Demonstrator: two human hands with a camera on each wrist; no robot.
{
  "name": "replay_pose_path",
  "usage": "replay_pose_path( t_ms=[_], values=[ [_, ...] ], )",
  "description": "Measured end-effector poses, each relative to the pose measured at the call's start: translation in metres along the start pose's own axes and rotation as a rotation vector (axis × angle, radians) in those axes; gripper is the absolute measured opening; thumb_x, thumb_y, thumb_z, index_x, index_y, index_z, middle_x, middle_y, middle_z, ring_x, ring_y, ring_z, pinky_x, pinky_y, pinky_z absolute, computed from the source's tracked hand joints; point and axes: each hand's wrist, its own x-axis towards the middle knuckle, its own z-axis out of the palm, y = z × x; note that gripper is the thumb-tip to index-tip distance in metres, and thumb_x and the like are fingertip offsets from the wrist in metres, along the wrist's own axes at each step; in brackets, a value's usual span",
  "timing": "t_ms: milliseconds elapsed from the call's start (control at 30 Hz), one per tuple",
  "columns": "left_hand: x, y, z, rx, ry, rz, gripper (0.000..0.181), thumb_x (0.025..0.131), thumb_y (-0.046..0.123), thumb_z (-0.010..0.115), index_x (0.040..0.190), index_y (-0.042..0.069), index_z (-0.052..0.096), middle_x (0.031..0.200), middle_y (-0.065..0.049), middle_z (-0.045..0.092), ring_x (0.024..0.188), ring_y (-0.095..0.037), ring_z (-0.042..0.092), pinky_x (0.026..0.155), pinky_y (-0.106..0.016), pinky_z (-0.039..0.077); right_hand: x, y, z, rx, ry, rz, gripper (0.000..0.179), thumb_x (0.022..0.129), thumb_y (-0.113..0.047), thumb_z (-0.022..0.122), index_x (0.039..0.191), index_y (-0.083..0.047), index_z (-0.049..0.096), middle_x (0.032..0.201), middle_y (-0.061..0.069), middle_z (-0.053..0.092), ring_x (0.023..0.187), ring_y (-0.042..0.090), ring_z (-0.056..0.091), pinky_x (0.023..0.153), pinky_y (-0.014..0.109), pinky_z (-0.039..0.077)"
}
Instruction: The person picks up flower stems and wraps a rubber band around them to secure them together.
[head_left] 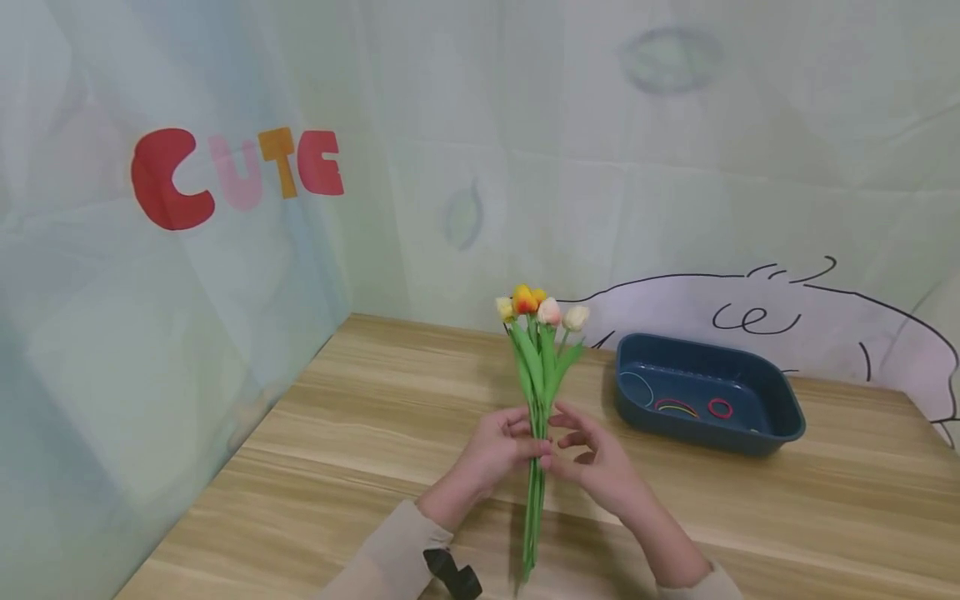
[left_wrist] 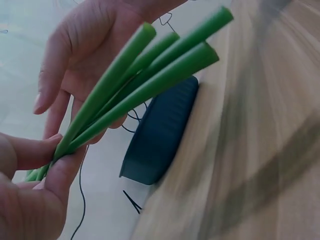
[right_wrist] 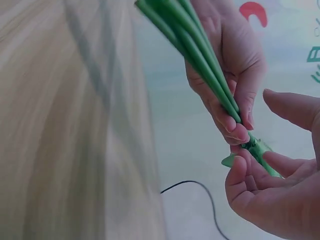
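Observation:
A small bunch of artificial tulips [head_left: 542, 367], with yellow, orange, pink and cream heads and green leaves, is held above the table. My left hand [head_left: 487, 454] pinches its stems between thumb and fingers around the middle. The stems' cut ends [left_wrist: 200, 57] fan out toward the camera in the left wrist view. My right hand [head_left: 606, 471] is close on the other side, fingers loosely bent. Its fingertips are by the stems in the right wrist view, while its thumb [right_wrist: 290, 107] stands apart from them; whether the fingertips touch is hard to tell.
A dark blue plastic basin [head_left: 697, 431] stands at the right rear of the wooden table [head_left: 360, 417]. Inside lie a red elastic band [head_left: 720, 407] and a few other thin bands. Printed cloth [head_left: 480, 125] hangs behind and on the left.

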Motion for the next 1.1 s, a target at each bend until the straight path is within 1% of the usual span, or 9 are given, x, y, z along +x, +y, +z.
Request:
replay_pose_path(
  t_ms=[133,233,333,433,500,633,833,967,1100],
  values=[
    [-0.002,0.007,0.0,0.002,0.042,0.059,0.049,0.085,-0.01,0.063,0.132,-0.009,0.05,0.11,-0.025,0.066,0.08,-0.012,0.068,0.078,-0.031,0.061,-0.005,-0.007,0.001,0.047,0.013,-0.034,0.067,0.088,-0.01,0.07,0.144,0.0,0.036,0.132,0.021,0.054,0.113,0.031,0.056,0.089,0.033,0.053],
    [-0.002,0.012,-0.002,-0.014,0.086,0.103,0.051,0.085,-0.009,0.064,0.133,-0.007,0.049,0.11,-0.026,0.066,0.08,-0.011,0.069,0.078,-0.031,0.061,-0.007,-0.011,0.005,0.103,0.007,-0.026,0.064,0.091,-0.011,0.066,0.145,0.002,0.034,0.133,0.021,0.054,0.117,0.033,0.056,0.095,0.036,0.054],
    [-0.002,0.014,-0.003,-0.059,0.13,0.138,0.049,0.085,-0.01,0.064,0.132,-0.008,0.05,0.102,-0.024,0.069,0.078,-0.011,0.069,0.077,-0.031,0.061,-0.009,-0.012,0.009,0.147,-0.02,-0.003,0.06,0.095,-0.014,0.061,0.145,0.004,0.032,0.134,0.023,0.053,0.12,0.035,0.055,0.096,0.039,0.054],
    [-0.002,0.015,-0.005,-0.116,0.152,0.163,0.047,0.085,-0.012,0.062,0.131,-0.01,0.051,0.091,-0.013,0.07,0.076,-0.01,0.069,0.077,-0.03,0.061,-0.01,-0.012,0.013,0.167,-0.052,0.014,0.057,0.099,-0.019,0.055,0.144,0.008,0.032,0.137,0.026,0.05,0.123,0.037,0.053,0.096,0.04,0.054],
    [-0.002,0.015,-0.005,-0.148,0.167,0.174,0.047,0.085,-0.013,0.061,0.13,-0.011,0.05,0.086,-0.004,0.069,0.075,-0.009,0.069,0.075,-0.029,0.061,-0.011,-0.011,0.016,0.167,-0.073,0.027,0.056,0.101,-0.023,0.052,0.144,0.007,0.033,0.139,0.027,0.048,0.123,0.037,0.052,0.096,0.042,0.054],
    [-0.002,0.015,-0.004,-0.2,0.184,0.195,0.046,0.085,-0.014,0.059,0.13,-0.01,0.05,0.082,0.002,0.067,0.075,-0.009,0.069,0.073,-0.025,0.061,-0.012,-0.01,0.021,0.196,-0.116,0.056,0.056,0.102,-0.029,0.048,0.144,0.005,0.035,0.139,0.027,0.047,0.117,0.035,0.057,0.097,0.044,0.053],
    [-0.002,0.013,-0.001,-0.274,0.207,0.217,0.027,0.086,-0.016,0.058,0.111,-0.007,0.056,0.079,0.001,0.067,0.072,-0.012,0.07,0.073,-0.027,0.061,-0.011,-0.007,0.026,0.28,-0.173,0.069,0.052,0.103,-0.026,0.045,0.141,0.008,0.037,0.123,0.028,0.057,0.104,0.03,0.064,0.092,0.042,0.056],
    [-0.001,0.012,0.0,-0.299,0.221,0.233,0.024,0.086,-0.017,0.057,0.104,-0.002,0.058,0.079,0.0,0.067,0.074,-0.013,0.071,0.075,-0.029,0.062,-0.01,-0.004,0.027,0.308,-0.173,0.092,0.047,0.103,-0.024,0.045,0.136,0.009,0.042,0.11,0.018,0.064,0.095,0.021,0.066,0.086,0.034,0.057],
    [-0.001,0.01,0.001,-0.301,0.225,0.239,0.021,0.087,-0.016,0.057,0.102,-0.003,0.057,0.079,-0.001,0.066,0.075,-0.014,0.071,0.075,-0.03,0.062,-0.009,-0.002,0.028,0.315,-0.159,0.119,0.043,0.103,-0.021,0.045,0.132,0.011,0.045,0.095,0.005,0.065,0.079,0.013,0.063,0.072,0.025,0.056]
  ],
)
